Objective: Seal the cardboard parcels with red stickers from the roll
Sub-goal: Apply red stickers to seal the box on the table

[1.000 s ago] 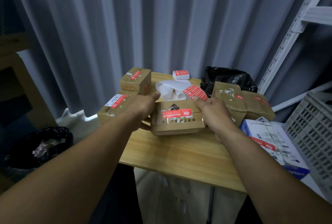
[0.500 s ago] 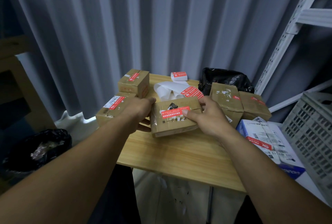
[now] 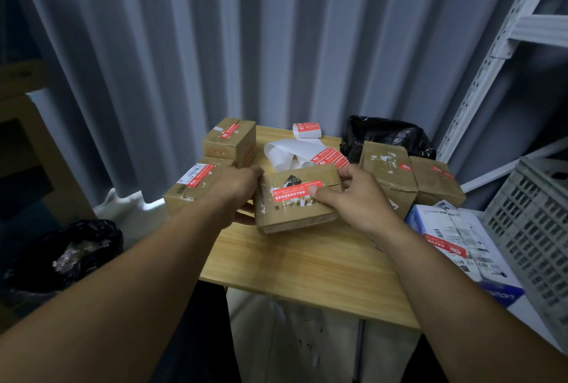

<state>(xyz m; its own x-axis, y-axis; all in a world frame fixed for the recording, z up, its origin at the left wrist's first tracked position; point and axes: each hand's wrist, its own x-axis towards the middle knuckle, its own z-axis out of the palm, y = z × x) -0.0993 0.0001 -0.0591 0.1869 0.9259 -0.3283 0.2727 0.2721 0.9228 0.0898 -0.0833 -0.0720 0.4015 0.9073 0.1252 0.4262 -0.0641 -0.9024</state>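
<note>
A flat cardboard parcel (image 3: 295, 210) sits tilted at the middle of the wooden table (image 3: 307, 262), with a red sticker (image 3: 292, 193) across its top. My left hand (image 3: 236, 192) grips the parcel's left end. My right hand (image 3: 356, 195) holds the right end, its thumb pressing on the sticker. Behind the parcel lies the sticker roll (image 3: 307, 129) with a loose white backing strip (image 3: 292, 152) that carries red stickers (image 3: 330, 158).
Stickered cardboard parcels stand at back left (image 3: 229, 142), left (image 3: 187, 189) and right (image 3: 387, 167), (image 3: 436, 181). A black bag (image 3: 387, 133) lies behind them. At right are a white-blue box (image 3: 461, 238), a grey crate (image 3: 534, 229) and a metal rack (image 3: 504, 38). A black bin bag (image 3: 61, 253) sits low left.
The parcel has been lifted and tilted towards me. My right thumb has slid onto the red sticker, and my left hand has closed round the left end.
</note>
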